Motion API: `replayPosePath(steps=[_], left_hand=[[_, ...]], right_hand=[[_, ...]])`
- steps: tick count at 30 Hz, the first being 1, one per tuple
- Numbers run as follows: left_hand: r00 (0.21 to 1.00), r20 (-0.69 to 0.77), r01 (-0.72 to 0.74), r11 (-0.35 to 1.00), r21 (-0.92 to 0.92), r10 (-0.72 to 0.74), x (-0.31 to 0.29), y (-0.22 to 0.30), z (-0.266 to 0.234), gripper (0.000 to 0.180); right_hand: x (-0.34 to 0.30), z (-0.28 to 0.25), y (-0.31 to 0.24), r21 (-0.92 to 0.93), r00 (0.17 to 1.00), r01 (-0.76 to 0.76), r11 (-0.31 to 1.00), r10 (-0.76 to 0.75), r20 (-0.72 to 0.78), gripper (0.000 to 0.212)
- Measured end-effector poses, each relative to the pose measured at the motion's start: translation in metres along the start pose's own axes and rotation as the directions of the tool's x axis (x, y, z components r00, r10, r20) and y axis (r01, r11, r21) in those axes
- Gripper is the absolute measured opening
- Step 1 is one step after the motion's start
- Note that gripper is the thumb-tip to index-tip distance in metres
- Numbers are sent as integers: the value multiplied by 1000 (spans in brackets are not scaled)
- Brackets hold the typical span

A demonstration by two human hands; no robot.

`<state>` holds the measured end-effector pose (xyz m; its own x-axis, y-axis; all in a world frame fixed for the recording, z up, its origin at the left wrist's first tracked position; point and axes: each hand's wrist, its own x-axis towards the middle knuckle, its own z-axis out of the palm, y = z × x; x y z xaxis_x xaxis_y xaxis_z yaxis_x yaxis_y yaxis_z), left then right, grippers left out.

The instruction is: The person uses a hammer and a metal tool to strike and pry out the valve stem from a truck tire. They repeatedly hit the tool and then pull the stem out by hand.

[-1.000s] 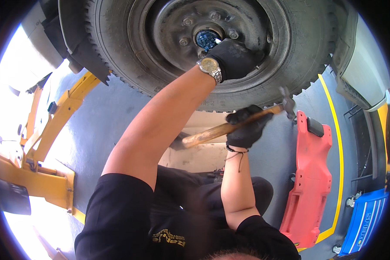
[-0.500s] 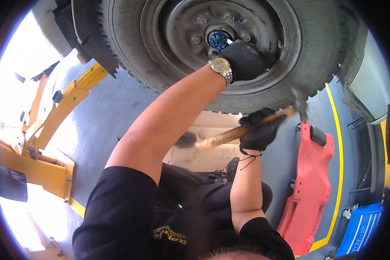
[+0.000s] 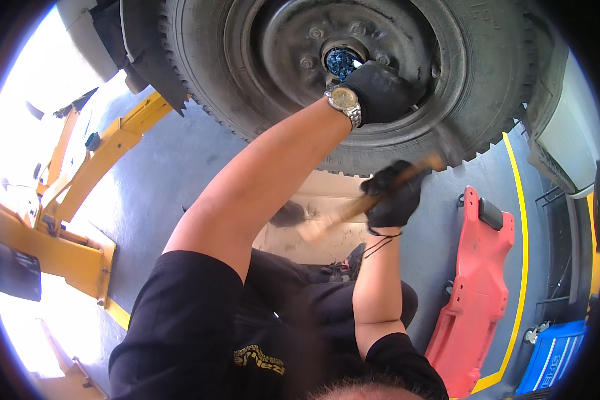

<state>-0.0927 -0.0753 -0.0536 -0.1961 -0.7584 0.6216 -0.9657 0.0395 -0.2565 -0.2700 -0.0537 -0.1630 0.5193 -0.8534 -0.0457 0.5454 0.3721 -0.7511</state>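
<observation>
My left hand (image 3: 380, 92), in a black glove, is closed in front of the wheel (image 3: 283, 73). It grips a slim metal rod (image 3: 415, 107); one end sticks out by the heel of the hand, and a bright tip shows beside the hub. Dark bluish grease fills the open hub centre (image 3: 343, 63), with wheel nuts around it. Lower and to the right, my gloved right hand (image 3: 393, 197) is wrapped round the wooden handle of a hammer (image 3: 343, 219). Motion smears the hammer, and its head blurs against the tyre.
A yellow lift arm (image 3: 80, 257) stands on the left. On the right lies a red creeper (image 3: 473, 287) beside a yellow floor line (image 3: 525, 253). Cardboard (image 3: 320, 200) covers the floor below the wheel. A blue wheeled item (image 3: 553, 357) is at the lower right.
The hammer has swung up toward the wheel, its head now over the tyre's lower edge. My left hand keeps its place at the hub; the whole view has shifted slightly.
</observation>
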Motion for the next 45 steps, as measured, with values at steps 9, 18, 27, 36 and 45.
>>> replayPosePath(steps=[9,18,27,36,45], left_hand=[[998,-36,44,999,-16,-44,5,3,-7,35],[990,-138,36,999,-11,-37,3,-3,-2,32],[986,71,154,987,-55,-150,11,1,-20,38],[991,-66,117,993,-19,-118,4,-4,-7,42],[981,39,191,981,-36,-190,6,-5,-18,42]], right_hand=[[7,-11,-10,-220,988,147,965,-132,79,62],[8,-9,-12,-82,979,203,976,-201,22,66],[16,1,-27,-18,955,270,963,-270,-122,63],[19,-4,-47,-239,983,174,955,-154,100,65],[21,-12,-58,-489,984,176,854,-137,115,66]])
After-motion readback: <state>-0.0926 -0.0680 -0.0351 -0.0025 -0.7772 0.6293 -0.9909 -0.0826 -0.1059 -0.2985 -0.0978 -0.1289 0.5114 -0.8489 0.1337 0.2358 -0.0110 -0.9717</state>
